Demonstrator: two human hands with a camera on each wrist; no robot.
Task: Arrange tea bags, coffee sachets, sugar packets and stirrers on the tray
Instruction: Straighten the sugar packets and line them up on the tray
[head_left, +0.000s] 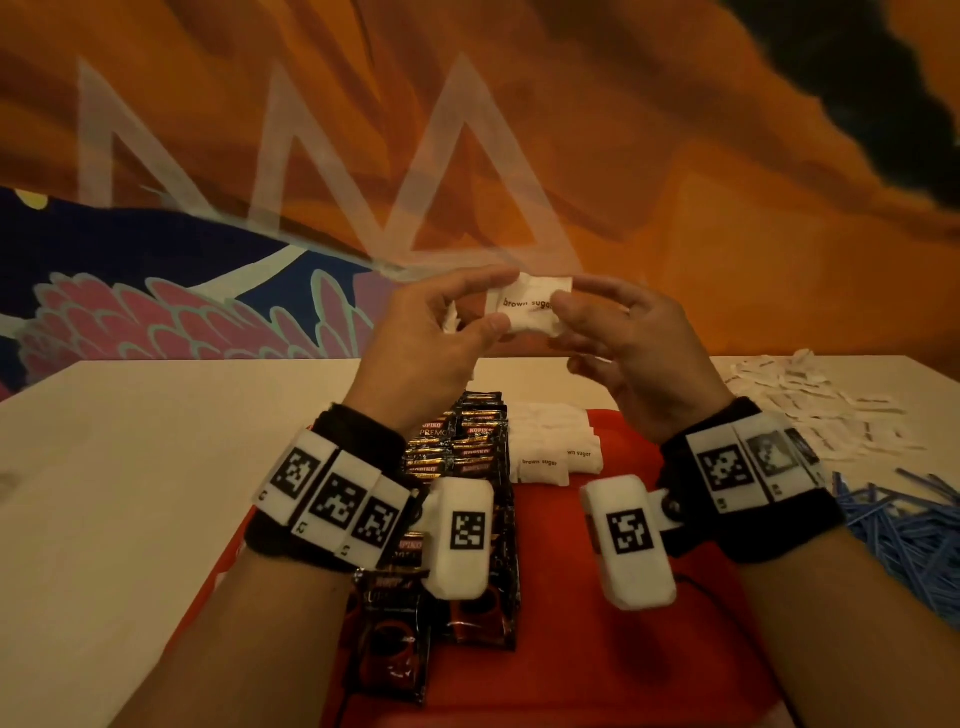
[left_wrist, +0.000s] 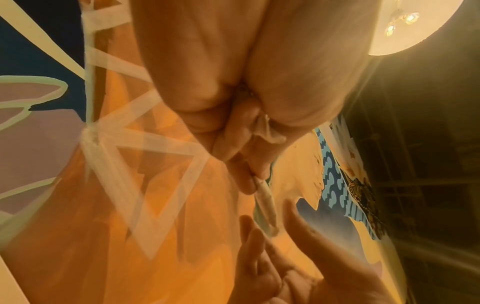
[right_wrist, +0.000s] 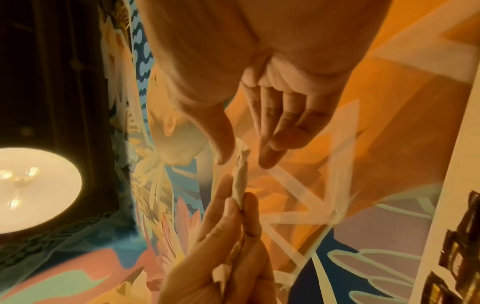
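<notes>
Both hands are raised above the red tray (head_left: 597, 649). My left hand (head_left: 496, 304) pinches the left end of a white "brown sugar" packet (head_left: 530, 306) between thumb and fingers. It also keeps more white packets (left_wrist: 270, 131) bunched in its palm. My right hand (head_left: 566, 312) has its thumb (right_wrist: 222, 152) and straight fingers (right_wrist: 272, 156) on either side of the packet's right end (right_wrist: 242, 156), with a small gap showing in the right wrist view. On the tray lie rows of dark coffee sachets (head_left: 467, 447) and a block of sugar packets (head_left: 550, 452).
The tray sits on a pale table (head_left: 156, 467) against a painted orange wall. A loose heap of white packets (head_left: 810, 410) lies at the back right, and a pile of blue stirrers (head_left: 904, 530) at the right edge.
</notes>
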